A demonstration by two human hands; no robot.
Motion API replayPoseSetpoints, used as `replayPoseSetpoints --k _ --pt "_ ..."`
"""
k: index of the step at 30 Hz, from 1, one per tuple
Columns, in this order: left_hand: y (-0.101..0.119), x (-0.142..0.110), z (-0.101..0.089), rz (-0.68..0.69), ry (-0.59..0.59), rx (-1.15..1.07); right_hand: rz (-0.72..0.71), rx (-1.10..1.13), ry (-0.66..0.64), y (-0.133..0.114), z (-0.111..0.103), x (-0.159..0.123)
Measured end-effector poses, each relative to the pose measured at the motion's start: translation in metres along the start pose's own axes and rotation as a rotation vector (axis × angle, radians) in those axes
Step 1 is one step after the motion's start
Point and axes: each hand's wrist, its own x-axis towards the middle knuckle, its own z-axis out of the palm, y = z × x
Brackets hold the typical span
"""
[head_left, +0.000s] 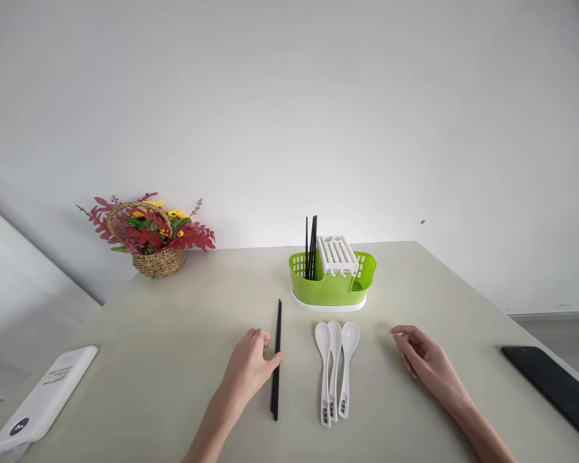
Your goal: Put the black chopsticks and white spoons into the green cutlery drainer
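Note:
A pair of black chopsticks [276, 366] lies lengthwise on the table. Just left of it is my left hand [251, 363], its fingers bent and its thumb apart from them, with the thumb tip at the chopsticks. Whether the thumb presses on them I cannot tell. Right of the chopsticks lie three white spoons [335, 366] side by side, bowls away from me and printed handle ends toward me. My right hand [422, 357] rests over the table to the right of the spoons, fingers loosely bent, holding nothing I can see.
Behind the spoons stands a green utensil holder [328, 289] on a white base, with a white slotted rack [338, 254] and several upright black chopsticks [311, 247]. A flower basket [159, 260] sits back left. A white power bank [45, 399] and a black phone [554, 389] flank the sides.

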Motion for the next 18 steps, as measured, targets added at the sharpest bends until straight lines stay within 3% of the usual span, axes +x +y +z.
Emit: replayPoseSetpoints --k 4,10,15,18 --pt "0.013 0.011 -0.013 -0.041 -0.103 0.266 -0.008 -0.001 0.006 0.001 0.000 -0.001" --pt "0.015 0.023 -0.026 -0.038 -0.104 0.501 -0.010 0.001 0.011 0.005 0.002 0.000" --pt "0.002 0.024 -0.035 -0.011 -0.055 0.423 -0.023 -0.018 0.009 0.012 0.000 0.003" --pt "-0.005 0.017 -0.047 0.010 0.002 0.120 -0.018 -0.009 0.015 0.012 0.002 0.003"
